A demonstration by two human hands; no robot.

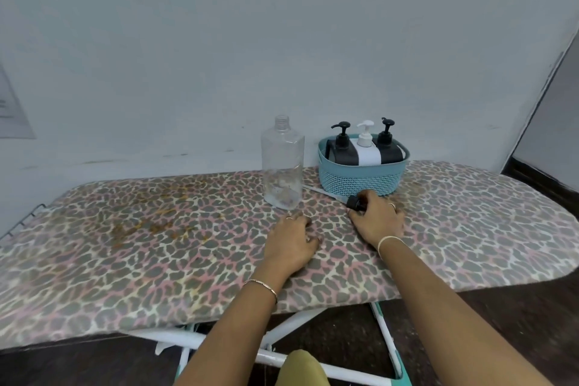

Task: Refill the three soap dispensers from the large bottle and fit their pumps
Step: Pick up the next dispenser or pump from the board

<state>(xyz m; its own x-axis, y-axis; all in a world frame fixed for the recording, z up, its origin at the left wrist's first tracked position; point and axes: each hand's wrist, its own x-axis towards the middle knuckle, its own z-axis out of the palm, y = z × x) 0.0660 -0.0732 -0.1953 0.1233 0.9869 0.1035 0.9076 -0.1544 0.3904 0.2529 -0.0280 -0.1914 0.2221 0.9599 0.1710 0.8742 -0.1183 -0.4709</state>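
Observation:
A large clear bottle (283,163) stands uncapped and nearly empty on the leopard-print ironing board (156,244). To its right a teal basket (360,178) holds three dispensers with pumps on: a black one (343,147), a white one (366,150) and another black one (388,147). In front of the basket my right hand (377,218) closes on a black pump cap (355,202), whose thin clear tube (319,190) lies toward the bottle. My left hand (291,241) rests flat on the board, fingers apart, holding nothing.
A pale wall runs right behind the board. Yellowish stains mark the cover at the left (150,222). The board's white and teal legs (385,335) show below its near edge, above a dark floor.

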